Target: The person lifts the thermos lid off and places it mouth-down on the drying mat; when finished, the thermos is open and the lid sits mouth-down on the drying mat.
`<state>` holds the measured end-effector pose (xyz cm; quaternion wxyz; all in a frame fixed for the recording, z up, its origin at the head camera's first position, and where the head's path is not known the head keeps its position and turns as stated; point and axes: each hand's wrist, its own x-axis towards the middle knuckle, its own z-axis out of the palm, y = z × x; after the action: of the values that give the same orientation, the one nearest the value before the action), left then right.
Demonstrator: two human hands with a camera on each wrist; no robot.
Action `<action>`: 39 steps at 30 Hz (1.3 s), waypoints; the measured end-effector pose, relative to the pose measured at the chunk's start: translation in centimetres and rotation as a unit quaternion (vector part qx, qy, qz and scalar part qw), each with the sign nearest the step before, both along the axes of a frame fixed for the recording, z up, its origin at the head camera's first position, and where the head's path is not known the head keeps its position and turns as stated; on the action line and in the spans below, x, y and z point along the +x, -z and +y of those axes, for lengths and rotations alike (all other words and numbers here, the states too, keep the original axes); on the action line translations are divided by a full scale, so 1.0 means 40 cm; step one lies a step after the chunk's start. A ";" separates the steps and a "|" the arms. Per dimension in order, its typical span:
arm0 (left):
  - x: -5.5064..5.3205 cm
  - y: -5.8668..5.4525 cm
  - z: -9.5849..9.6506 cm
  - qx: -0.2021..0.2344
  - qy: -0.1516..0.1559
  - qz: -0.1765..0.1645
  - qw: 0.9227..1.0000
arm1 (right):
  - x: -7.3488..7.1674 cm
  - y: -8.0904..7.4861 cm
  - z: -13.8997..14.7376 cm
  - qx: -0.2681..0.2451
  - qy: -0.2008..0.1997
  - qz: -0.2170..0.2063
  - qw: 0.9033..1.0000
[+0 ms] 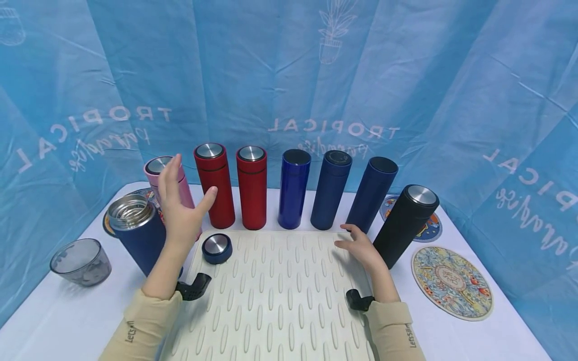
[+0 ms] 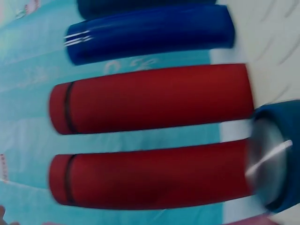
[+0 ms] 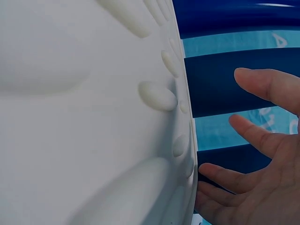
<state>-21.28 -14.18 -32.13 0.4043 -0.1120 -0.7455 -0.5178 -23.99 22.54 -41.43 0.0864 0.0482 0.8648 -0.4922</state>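
My left hand [image 1: 180,215] is raised with spread fingers and holds nothing, in front of the pink thermos [image 1: 182,188] and beside an open navy thermos [image 1: 142,243] without its lid. A navy lid with a silver top [image 1: 217,249] sits on the far left corner of the white ribbed mat [image 1: 275,301]; it looms blurred in the left wrist view. Low over the mat's far right corner, my right hand [image 1: 361,248] has parted, slightly bent fingers and nothing in its grasp. Close to it stand a dark navy thermos [image 1: 372,193] and a black thermos [image 1: 402,230].
Two red thermoses [image 1: 252,195], a glossy blue one [image 1: 293,193] and another navy one [image 1: 330,195] stand behind the mat. A grey translucent cup [image 1: 83,263] is at the left. A patterned round coaster [image 1: 451,283] lies at the right. Blue cloth [image 1: 289,75] hangs behind.
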 end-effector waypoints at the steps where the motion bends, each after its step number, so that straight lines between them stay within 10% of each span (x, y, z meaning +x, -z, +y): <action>1: -0.005 0.012 0.004 0.003 -0.010 -0.001 1.000 | 0.000 0.000 0.000 0.001 0.000 -0.001 1.000; 12: -0.043 0.097 0.026 0.044 -0.131 0.038 0.990 | 0.005 -0.002 0.000 0.013 -0.002 -0.005 1.000; 22: -0.088 0.142 0.013 0.049 -0.205 -0.004 0.978 | 0.005 0.002 -0.002 0.005 -0.008 -0.002 1.000; 31: -0.117 0.152 -0.016 0.150 -0.191 -0.105 0.964 | 0.003 0.003 0.003 0.006 -0.005 0.004 1.000; 39: -0.139 0.168 -0.044 0.233 -0.162 -0.115 0.952 | 0.004 -0.001 0.001 0.013 0.009 -0.003 1.000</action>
<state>-26.83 -15.94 -38.87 0.4092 0.1684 -0.6535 -0.6141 -23.84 22.57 -41.40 0.0842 0.0586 0.8704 -0.4816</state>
